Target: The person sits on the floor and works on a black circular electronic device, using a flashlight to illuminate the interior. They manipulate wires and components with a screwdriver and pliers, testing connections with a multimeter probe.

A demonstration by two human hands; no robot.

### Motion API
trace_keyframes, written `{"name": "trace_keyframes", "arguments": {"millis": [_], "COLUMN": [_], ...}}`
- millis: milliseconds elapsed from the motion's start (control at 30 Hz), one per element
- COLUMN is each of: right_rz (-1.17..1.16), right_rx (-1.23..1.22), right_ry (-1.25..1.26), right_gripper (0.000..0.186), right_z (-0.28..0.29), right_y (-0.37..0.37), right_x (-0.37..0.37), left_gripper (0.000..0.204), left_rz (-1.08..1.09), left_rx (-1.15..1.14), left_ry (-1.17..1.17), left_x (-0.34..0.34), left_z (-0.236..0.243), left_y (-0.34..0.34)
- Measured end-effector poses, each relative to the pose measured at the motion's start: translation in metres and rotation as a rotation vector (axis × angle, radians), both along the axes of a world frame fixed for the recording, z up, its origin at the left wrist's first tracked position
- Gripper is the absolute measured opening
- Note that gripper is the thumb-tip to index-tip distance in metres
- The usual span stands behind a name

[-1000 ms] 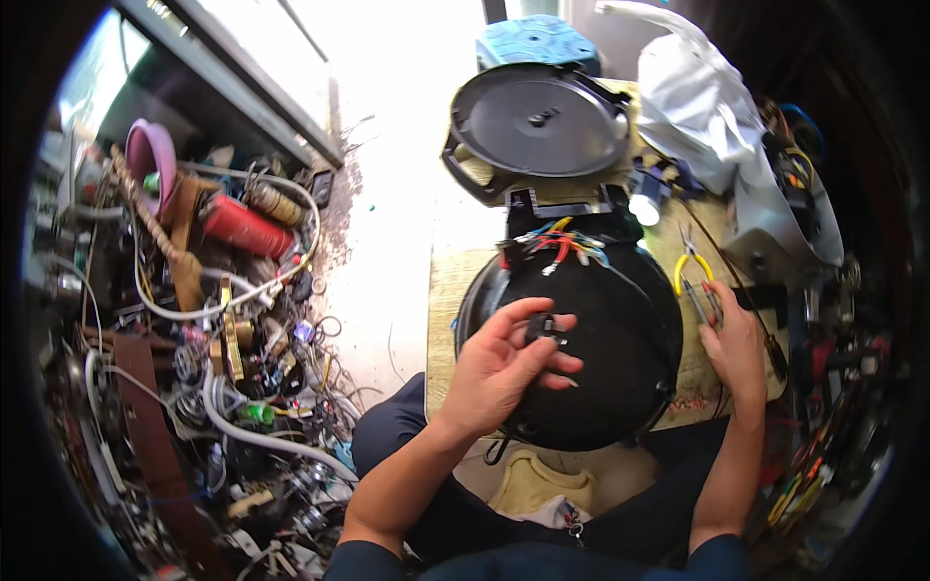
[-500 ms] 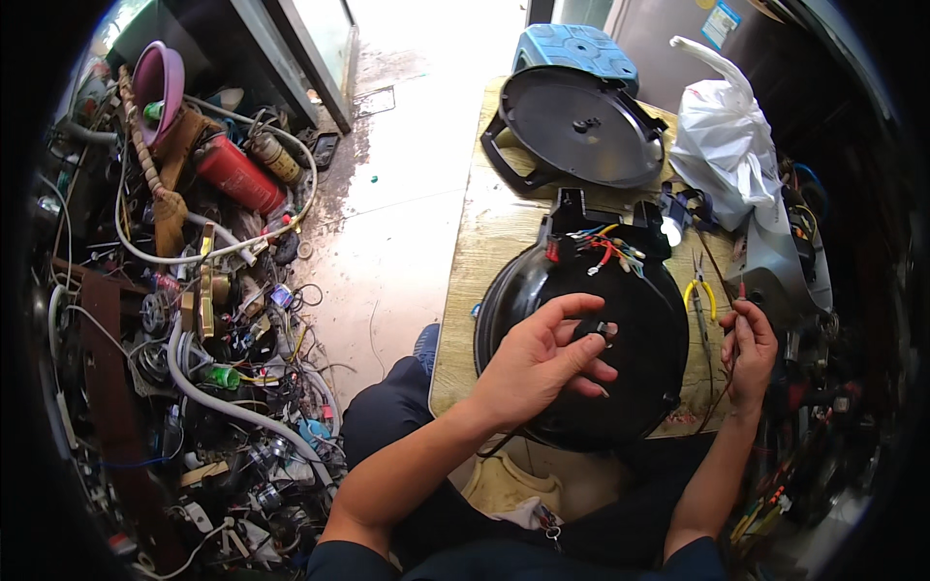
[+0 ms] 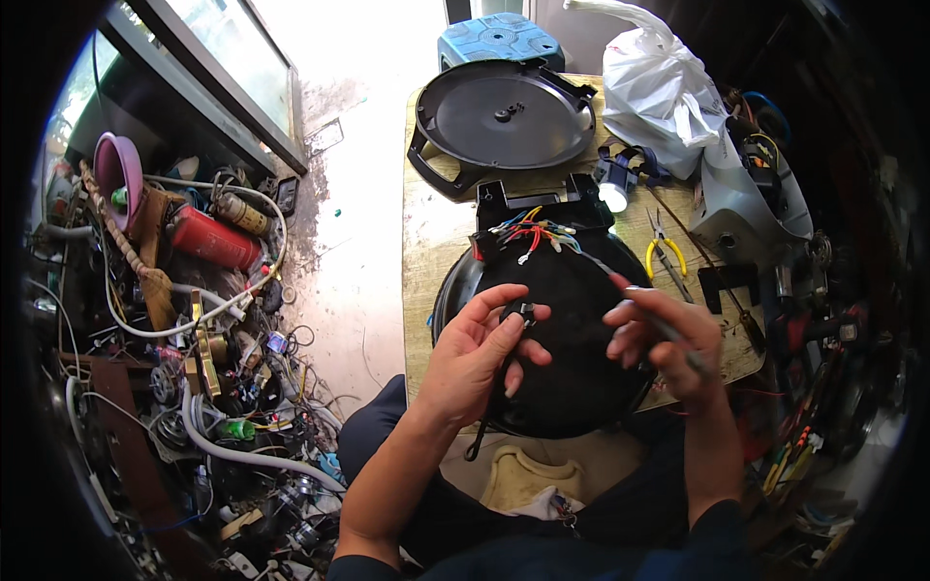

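Note:
A round black appliance body [image 3: 572, 290] lies upside down on the wooden table [image 3: 431, 232], with a bunch of coloured wires [image 3: 531, 232] at its far side. My left hand [image 3: 480, 353] pinches a small black part [image 3: 523, 312] over the body's middle, a thin black lead hanging from it. My right hand [image 3: 664, 339] grips a slim grey tool [image 3: 620, 281] like a pen, its tip pointing toward the wires. The appliance's black round lid [image 3: 504, 111] lies further back on the table.
Yellow-handled pliers [image 3: 664, 250] and a small lit lamp [image 3: 612, 194] lie right of the wires. A white plastic bag [image 3: 659, 87] and a grey housing [image 3: 746, 203] sit at the back right. A blue stool [image 3: 499, 39] stands behind the table. Cables, a red cylinder [image 3: 213, 240] and scrap parts crowd the floor on the left.
My right hand left the pliers at the table's right and came in over the black body, now holding the slim tool. My left hand stays on the small part.

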State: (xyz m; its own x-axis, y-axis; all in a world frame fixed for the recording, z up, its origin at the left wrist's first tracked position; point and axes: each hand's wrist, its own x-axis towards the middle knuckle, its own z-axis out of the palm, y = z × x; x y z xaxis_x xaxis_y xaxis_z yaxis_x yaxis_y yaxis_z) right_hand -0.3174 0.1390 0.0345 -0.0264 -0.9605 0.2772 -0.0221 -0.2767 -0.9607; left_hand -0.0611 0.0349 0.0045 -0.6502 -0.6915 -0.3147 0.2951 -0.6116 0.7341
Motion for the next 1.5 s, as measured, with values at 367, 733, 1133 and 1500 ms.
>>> {"name": "trace_keyframes", "arguments": {"millis": [367, 733, 1133, 1500], "right_rz": [-0.249, -0.143, -0.194, -0.173], "right_rx": [-0.224, -0.626, -0.612, -0.695], "right_ry": [0.358, 0.595, 0.693, 0.892], "right_gripper": [0.028, 0.04, 0.037, 0.036], "right_z": [-0.028, -0.02, -0.033, -0.03], "right_y": [-0.043, -0.017, -0.016, -0.013], "right_x": [0.041, 0.05, 0.06, 0.034], "left_gripper": [0.034, 0.041, 0.045, 0.036], "left_rz": [-0.002, 0.026, 0.071, 0.225], "left_rx": [0.058, -0.026, -0.072, -0.051], "left_ry": [0.125, 0.227, 0.226, 0.194], "left_x": [0.002, -0.006, -0.011, -0.015], "left_z": [-0.004, -0.008, -0.008, -0.01], "left_y": [0.0, 0.007, 0.011, 0.01]}}
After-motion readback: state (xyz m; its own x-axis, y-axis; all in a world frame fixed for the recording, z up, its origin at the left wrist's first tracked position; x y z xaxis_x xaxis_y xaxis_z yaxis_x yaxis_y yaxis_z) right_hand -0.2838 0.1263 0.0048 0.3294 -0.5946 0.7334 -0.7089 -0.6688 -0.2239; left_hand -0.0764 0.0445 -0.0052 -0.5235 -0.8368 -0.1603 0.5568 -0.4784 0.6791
